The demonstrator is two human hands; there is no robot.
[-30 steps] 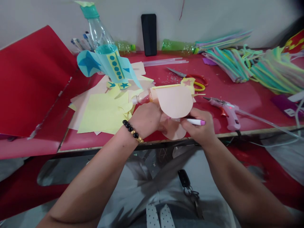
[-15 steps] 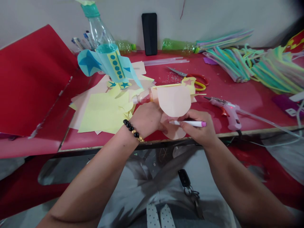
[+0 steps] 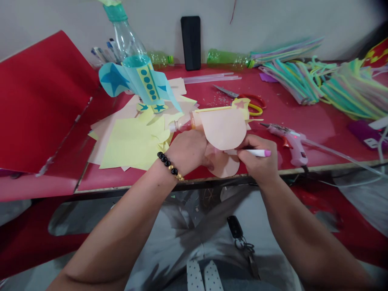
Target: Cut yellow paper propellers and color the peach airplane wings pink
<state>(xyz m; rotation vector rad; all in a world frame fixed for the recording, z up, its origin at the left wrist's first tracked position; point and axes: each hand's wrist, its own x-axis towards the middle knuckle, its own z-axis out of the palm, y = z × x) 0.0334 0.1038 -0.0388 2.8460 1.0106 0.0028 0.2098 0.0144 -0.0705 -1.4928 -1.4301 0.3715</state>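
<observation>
My right hand [image 3: 259,157] pinches a white marker pen [image 3: 256,152] with a pink end, its other end pointing left over a rounded peach paper flap [image 3: 226,163]. That flap belongs to a small plastic bottle [image 3: 184,122] wrapped in peach paper, lying on its side with its neck to the left. My left hand [image 3: 190,147], wearing a beaded bracelet, is closed on the wrapped bottle, its thumb by the lower flap. A second rounded peach flap [image 3: 226,127] covers much of the body and hides the marker's tip. A yellow paper fin [image 3: 241,107] with a pink star sits at the right end.
A blue-decorated bottle [image 3: 136,72] stands over yellow and peach sheets [image 3: 127,141] at left. Scissors [image 3: 239,97], a black phone [image 3: 190,43], a green bottle [image 3: 227,59] and pastel strips [image 3: 303,81] lie behind. A pink glue gun [image 3: 292,143] with a lit light is at right.
My right hand has moved slightly right with the marker, whose tip has left the left part of the lower flap. The upper flap has shifted a little. My left hand stays in place.
</observation>
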